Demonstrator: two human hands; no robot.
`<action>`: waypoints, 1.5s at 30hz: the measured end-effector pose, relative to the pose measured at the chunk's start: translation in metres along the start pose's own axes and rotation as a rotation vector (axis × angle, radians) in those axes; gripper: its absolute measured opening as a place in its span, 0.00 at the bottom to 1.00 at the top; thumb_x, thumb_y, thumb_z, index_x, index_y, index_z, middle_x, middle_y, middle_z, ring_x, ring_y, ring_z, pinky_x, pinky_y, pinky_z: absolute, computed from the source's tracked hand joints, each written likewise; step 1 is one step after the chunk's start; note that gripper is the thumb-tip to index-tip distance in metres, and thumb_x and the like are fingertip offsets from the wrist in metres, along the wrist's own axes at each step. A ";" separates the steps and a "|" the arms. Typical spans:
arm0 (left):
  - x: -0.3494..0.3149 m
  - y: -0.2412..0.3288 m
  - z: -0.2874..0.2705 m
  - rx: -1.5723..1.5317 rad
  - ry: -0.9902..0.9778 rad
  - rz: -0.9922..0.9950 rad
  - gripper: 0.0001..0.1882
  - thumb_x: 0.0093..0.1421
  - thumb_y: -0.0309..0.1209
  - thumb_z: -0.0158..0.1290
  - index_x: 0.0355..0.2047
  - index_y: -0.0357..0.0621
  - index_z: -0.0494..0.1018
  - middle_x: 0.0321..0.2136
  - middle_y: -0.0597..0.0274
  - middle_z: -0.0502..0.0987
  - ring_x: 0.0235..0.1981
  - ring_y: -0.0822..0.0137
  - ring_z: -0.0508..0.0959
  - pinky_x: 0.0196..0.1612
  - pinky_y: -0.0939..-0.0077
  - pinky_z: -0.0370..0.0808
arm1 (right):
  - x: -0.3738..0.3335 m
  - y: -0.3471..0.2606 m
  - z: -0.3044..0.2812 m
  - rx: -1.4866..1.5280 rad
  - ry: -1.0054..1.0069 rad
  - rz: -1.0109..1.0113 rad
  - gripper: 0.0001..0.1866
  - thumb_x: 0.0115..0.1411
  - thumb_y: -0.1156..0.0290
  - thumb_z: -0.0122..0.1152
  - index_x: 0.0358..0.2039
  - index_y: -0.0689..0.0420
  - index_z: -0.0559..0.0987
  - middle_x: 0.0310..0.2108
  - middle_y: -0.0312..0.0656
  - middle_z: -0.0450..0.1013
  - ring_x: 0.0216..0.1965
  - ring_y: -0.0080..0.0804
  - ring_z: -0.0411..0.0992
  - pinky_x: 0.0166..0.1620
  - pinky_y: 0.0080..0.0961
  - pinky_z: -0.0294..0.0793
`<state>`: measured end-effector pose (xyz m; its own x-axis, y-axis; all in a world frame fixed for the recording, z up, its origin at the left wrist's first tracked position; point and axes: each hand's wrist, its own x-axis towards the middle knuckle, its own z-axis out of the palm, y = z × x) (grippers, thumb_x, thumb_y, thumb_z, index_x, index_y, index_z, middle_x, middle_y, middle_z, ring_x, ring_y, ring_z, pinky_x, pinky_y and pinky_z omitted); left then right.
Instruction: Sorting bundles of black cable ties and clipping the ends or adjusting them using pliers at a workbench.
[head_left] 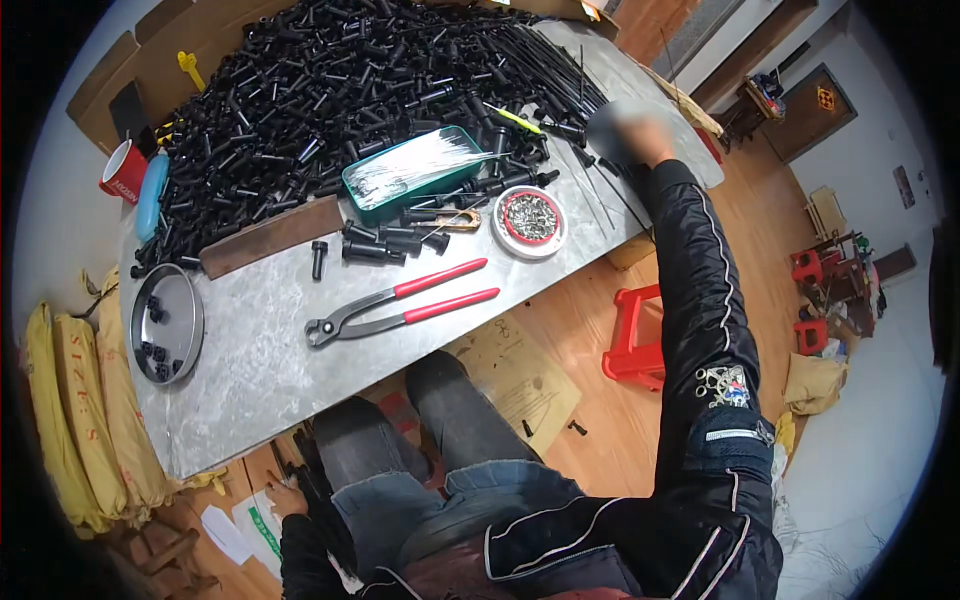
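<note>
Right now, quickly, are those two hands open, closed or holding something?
Left hand: partly hidden; can't tell if open or closed.
Right hand: blurred; can't tell.

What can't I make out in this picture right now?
Right hand: head view; blurring hides its grip and anything held.
Left hand: head view; too small to tell whether it holds anything.
Black parts: head view; those on top hide those beneath.
Metal bits: head view; too small to tell their shapes.
</note>
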<state>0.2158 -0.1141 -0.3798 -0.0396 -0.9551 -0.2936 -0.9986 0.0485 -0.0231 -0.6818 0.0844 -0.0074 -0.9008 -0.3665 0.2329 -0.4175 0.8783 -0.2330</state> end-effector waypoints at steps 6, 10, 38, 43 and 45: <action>0.020 0.034 -0.019 -0.211 -0.016 0.105 0.35 0.57 0.48 0.54 0.62 0.50 0.59 0.54 0.41 0.64 0.52 0.41 0.68 0.47 0.43 0.68 | 0.024 -0.006 -0.002 0.167 -0.265 0.034 0.28 0.56 0.50 0.60 0.35 0.69 0.80 0.27 0.50 0.77 0.29 0.39 0.74 0.35 0.33 0.71; 0.037 0.046 -0.016 -0.254 0.122 0.339 0.33 0.58 0.44 0.55 0.61 0.48 0.61 0.51 0.40 0.67 0.49 0.39 0.70 0.50 0.56 0.70 | 0.023 -0.021 -0.016 0.128 -0.282 0.103 0.21 0.59 0.57 0.58 0.21 0.66 0.76 0.19 0.45 0.74 0.16 0.36 0.70 0.24 0.33 0.69; -0.027 0.122 -0.159 -0.731 -0.079 0.480 0.18 0.59 0.34 0.53 0.46 0.34 0.74 0.39 0.44 0.79 0.42 0.54 0.78 0.47 0.67 0.72 | -0.012 -0.067 -0.168 -0.381 0.272 -0.187 0.14 0.59 0.67 0.47 0.35 0.58 0.81 0.38 0.53 0.77 0.42 0.50 0.76 0.43 0.43 0.76; -0.101 0.181 -0.264 -0.759 -0.284 0.795 0.17 0.63 0.33 0.50 0.48 0.34 0.73 0.39 0.54 0.79 0.41 0.67 0.78 0.44 0.75 0.74 | -0.057 -0.140 -0.224 -0.314 0.482 -0.366 0.17 0.57 0.57 0.57 0.34 0.58 0.81 0.35 0.52 0.78 0.41 0.51 0.76 0.42 0.42 0.75; -0.130 0.227 -0.299 -1.138 -0.654 0.855 0.15 0.66 0.30 0.47 0.49 0.33 0.72 0.40 0.55 0.79 0.42 0.67 0.78 0.47 0.74 0.75 | -0.098 -0.177 -0.239 -0.179 0.430 -0.564 0.16 0.59 0.58 0.55 0.33 0.57 0.80 0.32 0.51 0.77 0.37 0.50 0.76 0.40 0.43 0.73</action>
<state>-0.0165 -0.0668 -0.0612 -0.8668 -0.4581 -0.1970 -0.2029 -0.0368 0.9785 -0.4913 0.0387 0.2369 -0.4130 -0.6572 0.6305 -0.7452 0.6418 0.1809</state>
